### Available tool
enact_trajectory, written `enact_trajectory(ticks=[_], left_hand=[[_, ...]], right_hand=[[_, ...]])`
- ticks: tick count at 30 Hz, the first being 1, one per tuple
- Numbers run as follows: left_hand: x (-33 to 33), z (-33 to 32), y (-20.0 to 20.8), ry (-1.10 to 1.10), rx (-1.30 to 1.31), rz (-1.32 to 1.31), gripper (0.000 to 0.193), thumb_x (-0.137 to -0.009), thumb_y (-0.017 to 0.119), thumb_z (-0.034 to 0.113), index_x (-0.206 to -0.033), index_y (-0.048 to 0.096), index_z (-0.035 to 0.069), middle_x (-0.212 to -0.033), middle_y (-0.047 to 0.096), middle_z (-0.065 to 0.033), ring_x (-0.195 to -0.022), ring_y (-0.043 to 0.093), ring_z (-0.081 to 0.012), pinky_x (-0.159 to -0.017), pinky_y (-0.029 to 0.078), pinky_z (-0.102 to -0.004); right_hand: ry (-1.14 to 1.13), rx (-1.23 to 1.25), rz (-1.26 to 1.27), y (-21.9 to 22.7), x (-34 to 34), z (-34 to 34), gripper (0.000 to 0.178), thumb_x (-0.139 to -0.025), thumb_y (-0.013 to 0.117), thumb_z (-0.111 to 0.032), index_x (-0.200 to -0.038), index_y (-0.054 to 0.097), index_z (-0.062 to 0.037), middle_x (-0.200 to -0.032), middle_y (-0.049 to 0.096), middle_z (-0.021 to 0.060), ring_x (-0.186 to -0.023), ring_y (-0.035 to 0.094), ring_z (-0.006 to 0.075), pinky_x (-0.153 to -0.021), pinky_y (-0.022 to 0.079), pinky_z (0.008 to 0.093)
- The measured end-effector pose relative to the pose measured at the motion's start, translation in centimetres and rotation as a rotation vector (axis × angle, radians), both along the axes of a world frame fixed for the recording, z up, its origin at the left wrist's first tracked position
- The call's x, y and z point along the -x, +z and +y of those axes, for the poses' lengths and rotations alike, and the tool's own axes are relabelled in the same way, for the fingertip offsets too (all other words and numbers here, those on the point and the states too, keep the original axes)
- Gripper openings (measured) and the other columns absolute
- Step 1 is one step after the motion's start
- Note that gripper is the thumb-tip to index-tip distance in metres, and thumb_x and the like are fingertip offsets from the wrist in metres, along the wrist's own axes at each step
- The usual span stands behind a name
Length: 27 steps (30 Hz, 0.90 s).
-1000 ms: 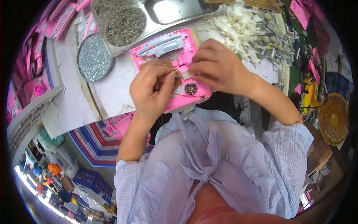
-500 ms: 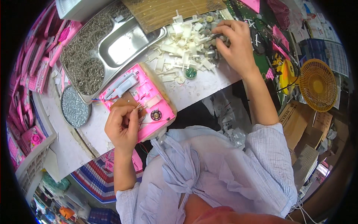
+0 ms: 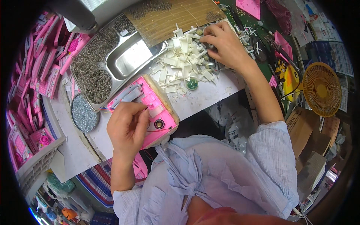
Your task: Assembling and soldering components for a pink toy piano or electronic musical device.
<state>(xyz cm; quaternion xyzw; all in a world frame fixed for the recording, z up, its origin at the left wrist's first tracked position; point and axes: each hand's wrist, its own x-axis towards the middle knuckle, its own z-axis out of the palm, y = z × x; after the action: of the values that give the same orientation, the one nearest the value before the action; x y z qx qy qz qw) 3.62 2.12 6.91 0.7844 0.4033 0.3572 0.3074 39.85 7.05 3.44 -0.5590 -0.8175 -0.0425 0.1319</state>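
Note:
A pink plastic toy casing lies on a padded block on the bench, with a round black speaker and a grey battery compartment fitted in it. My left hand is over its near left part, thumb and forefinger pinched together; what they hold, if anything, I cannot make out. Thin red and blue wires show beside that hand. My right hand is at the far edge of a heap of white plastic parts, its fingers bent and apart, touching small grey parts there.
A steel tray of small screws stands behind the casing, with a round dish of small silvery pieces beside it. Brown cardboard covers the back. Pink casings are stacked at left. A yellow fan stands at right.
My right hand has moved left, further over the heap. The left hand has shifted slightly over the casing and hides the brown board seen before. The view has shifted a little.

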Motion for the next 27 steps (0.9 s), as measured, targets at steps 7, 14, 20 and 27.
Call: enact_trajectory(ticks=[7, 14, 20, 27], left_hand=[[-4.5, 2.7, 2.0, -0.156, 0.083, -0.026, 0.01, -0.085, 0.075, 0.004, -0.09, 0.067, 0.001, -0.074, 0.062, -0.0078, -0.06, 0.058, -0.0164, -0.055, 0.046, -0.029], [-7.6, 5.1, 1.3, -0.281, 0.626, -0.128, 0.017, -0.092, 0.075, 0.01, -0.091, 0.061, -0.001, -0.076, 0.061, -0.0008, -0.066, 0.055, -0.004, -0.058, 0.045, -0.0223], [-7.2, 4.1, 1.2, -0.269, 0.588, -0.226, 0.019, -0.09, 0.074, 0.009, -0.082, 0.059, 0.0, -0.07, 0.061, -0.0013, -0.063, 0.054, -0.0038, -0.056, 0.045, -0.0233], [-7.8, 4.7, 1.1, -0.352, 0.752, -0.233, 0.016, -0.096, 0.066, 0.007, -0.086, 0.054, 0.003, -0.078, 0.057, 0.0026, -0.069, 0.054, -0.0026, -0.061, 0.045, -0.0211]], right_hand=[[0.059, -0.037, 0.149, 3.1, 1.0, -0.9, 0.031, -0.078, 0.078, -0.017, -0.106, 0.072, -0.0078, -0.1, 0.063, 0.0095, -0.1, 0.056, 0.031, -0.087, 0.048, 0.0425], [0.133, -0.042, 0.463, 3.7, 8.3, -6.3, 0.03, -0.082, 0.076, -0.013, -0.11, 0.07, -0.007, -0.077, 0.069, 0.0078, -0.069, 0.068, 0.0267, -0.065, 0.053, 0.0375], [0.159, -0.032, 0.798, 3.1, 9.3, -7.3, 0.039, -0.082, 0.073, 0.001, -0.121, 0.069, -0.0036, -0.088, 0.072, 0.0138, -0.073, 0.071, 0.0284, -0.063, 0.054, 0.0357], [-0.015, 0.259, 1.268, 2.9, 9.0, -7.8, 0.034, -0.087, 0.073, 0.001, -0.121, 0.07, -0.0004, -0.103, 0.074, 0.0123, -0.085, 0.072, 0.017, -0.071, 0.057, 0.0292]])
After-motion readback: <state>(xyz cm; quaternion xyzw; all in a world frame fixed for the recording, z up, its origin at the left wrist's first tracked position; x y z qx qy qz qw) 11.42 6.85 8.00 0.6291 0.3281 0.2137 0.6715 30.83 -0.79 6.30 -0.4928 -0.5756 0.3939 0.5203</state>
